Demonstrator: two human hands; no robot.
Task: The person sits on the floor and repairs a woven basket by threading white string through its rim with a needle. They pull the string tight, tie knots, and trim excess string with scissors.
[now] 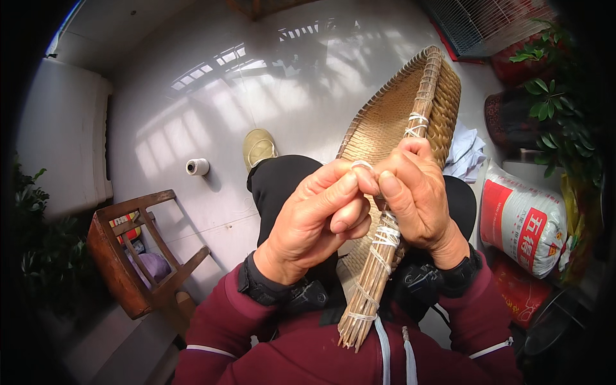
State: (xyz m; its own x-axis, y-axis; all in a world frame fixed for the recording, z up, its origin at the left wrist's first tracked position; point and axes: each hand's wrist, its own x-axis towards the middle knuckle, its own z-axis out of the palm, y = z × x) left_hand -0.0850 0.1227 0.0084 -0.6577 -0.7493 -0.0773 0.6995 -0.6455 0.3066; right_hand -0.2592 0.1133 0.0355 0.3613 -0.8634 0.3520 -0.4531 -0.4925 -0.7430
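Note:
A woven scoop-shaped basket (385, 119) lies tilted across my lap. Along its right edge runs a bundle of thin sticks (369, 292), whose loose ends point toward my belly. White string (387, 236) wraps the bundle in several places. My left hand (321, 215) is closed in a pinch, with a strand of the string looped over its forefinger. Right against it, my right hand (420, 199) is closed over the bundle, thumb and forefinger pressed together at the string. The fingers hide the strand between them and the part of the bundle beneath.
A spool of white thread (197, 167) stands on the tiled floor at left. Nearer lies a wooden stool (128, 256) on its side. To the right are a white and red sack (523, 218), a dark plant pot (510, 119) and a wire cage (487, 25).

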